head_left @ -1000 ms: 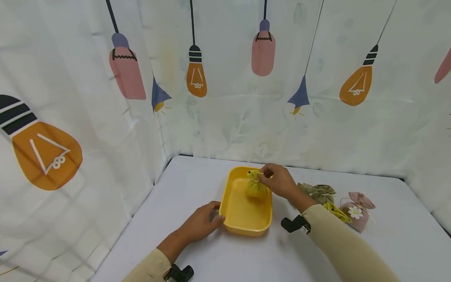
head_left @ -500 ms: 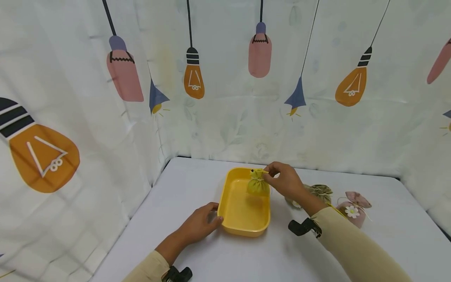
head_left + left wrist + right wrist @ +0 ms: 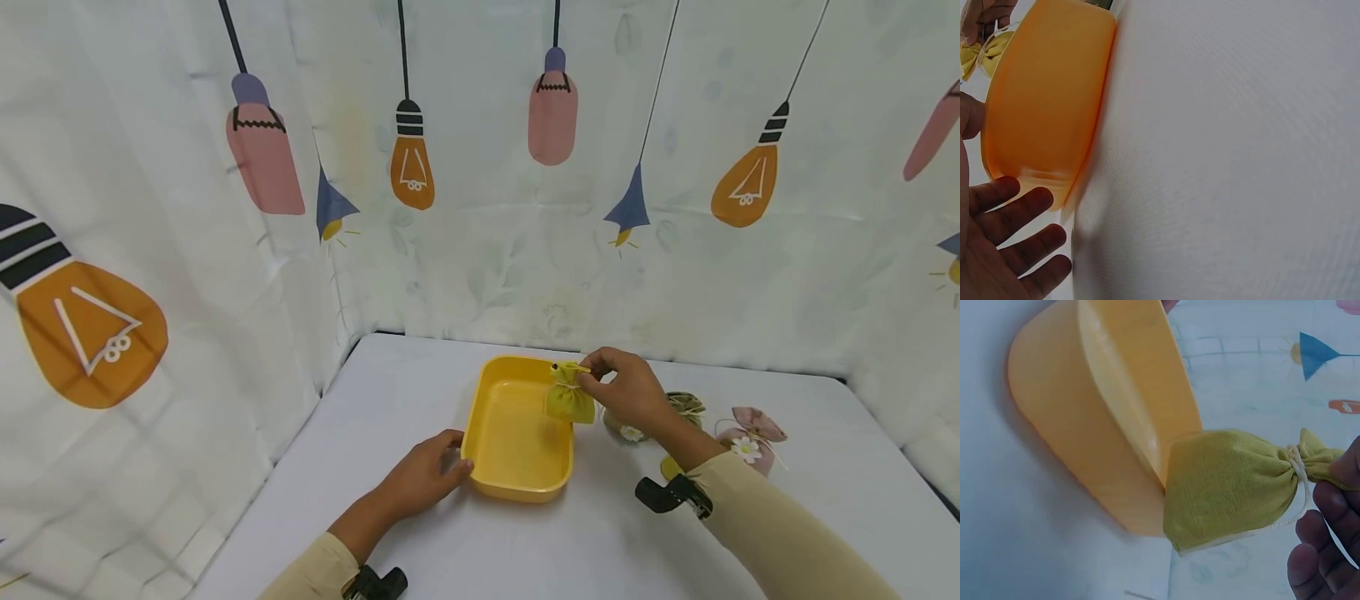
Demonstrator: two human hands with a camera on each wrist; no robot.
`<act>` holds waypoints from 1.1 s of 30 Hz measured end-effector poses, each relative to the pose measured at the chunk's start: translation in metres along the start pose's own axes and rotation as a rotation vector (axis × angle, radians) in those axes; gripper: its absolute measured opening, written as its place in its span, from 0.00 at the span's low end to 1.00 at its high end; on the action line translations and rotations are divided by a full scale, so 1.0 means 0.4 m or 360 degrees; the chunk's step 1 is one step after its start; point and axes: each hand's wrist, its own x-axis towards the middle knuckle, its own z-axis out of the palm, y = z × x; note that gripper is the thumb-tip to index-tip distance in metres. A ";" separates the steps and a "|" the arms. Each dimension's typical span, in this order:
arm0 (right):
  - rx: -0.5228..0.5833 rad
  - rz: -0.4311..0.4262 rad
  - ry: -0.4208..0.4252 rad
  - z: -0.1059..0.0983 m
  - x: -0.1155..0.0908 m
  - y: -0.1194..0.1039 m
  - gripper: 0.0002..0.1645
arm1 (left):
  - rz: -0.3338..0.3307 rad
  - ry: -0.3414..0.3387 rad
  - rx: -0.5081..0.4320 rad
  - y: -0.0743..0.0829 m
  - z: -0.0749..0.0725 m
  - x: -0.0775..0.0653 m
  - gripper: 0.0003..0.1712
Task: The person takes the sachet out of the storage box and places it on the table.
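Note:
A yellow tray (image 3: 517,467) lies on the white table. At its left side my left hand (image 3: 423,475) rests thumb and fingertips on the rim, fingers loosely spread; in the left wrist view the thumb (image 3: 970,116) touches the edge. My right hand (image 3: 633,396) pinches a yellow-green drawstring pouch (image 3: 570,406) by its gathered top. The pouch hangs upright, overlapping the tray's back right rim in the head view. In the right wrist view its tied cord (image 3: 1297,464) shows, with the pouch body (image 3: 1229,487) in front of the tray wall (image 3: 1079,419).
To the right of the tray, partly behind my right arm, lie an olive pouch (image 3: 684,405) with a white flower, a yellow item (image 3: 670,467) and a pink pouch (image 3: 761,460) with a white flower. A printed curtain (image 3: 480,250) stands behind the table.
My right hand has carried the yellow-green pouch rightward, from above the tray's inside to its right rim. The left hand stays at the tray's left side.

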 end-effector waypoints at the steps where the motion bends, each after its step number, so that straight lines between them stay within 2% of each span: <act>1: -0.0008 0.0008 0.0002 -0.005 -0.004 0.002 0.06 | 0.0002 -0.0001 0.0000 0.000 0.000 0.000 0.31; 18: -0.0127 0.0166 -0.0024 -0.088 -0.067 0.028 0.08 | 0.0006 0.0009 -0.0012 -0.001 0.002 0.000 0.33; 28: -0.0060 0.0170 -0.0073 -0.111 -0.109 0.072 0.08 | 0.0003 0.0015 -0.0009 0.009 -0.002 -0.004 0.30; 33: -0.0115 0.0180 -0.0079 -0.119 -0.122 0.089 0.10 | -0.0005 0.0018 -0.0004 0.013 -0.001 -0.006 0.29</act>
